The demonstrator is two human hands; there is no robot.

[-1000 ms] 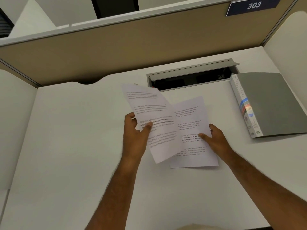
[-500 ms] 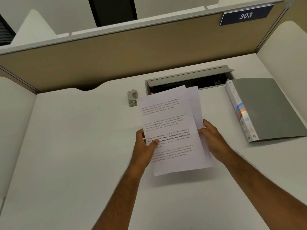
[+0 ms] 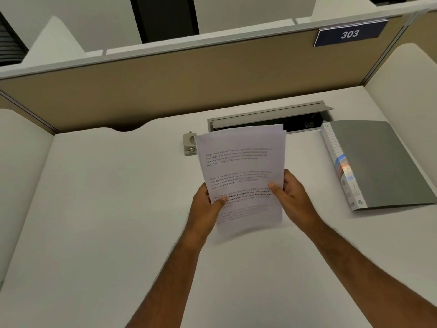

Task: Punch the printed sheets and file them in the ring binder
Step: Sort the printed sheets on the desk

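While left hand and right hand pinch them, printed sheets raised, long axis pointing away.

Soft, even light — slight blur.

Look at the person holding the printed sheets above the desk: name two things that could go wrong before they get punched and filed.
1. The white printed sheets are not quite flush: a second edge peeks out at the top right, so the holes may not line up.
2. Both the left hand and the right hand pinch only the lower half, so the top could droop or catch the small grey metal hole punch beside it.
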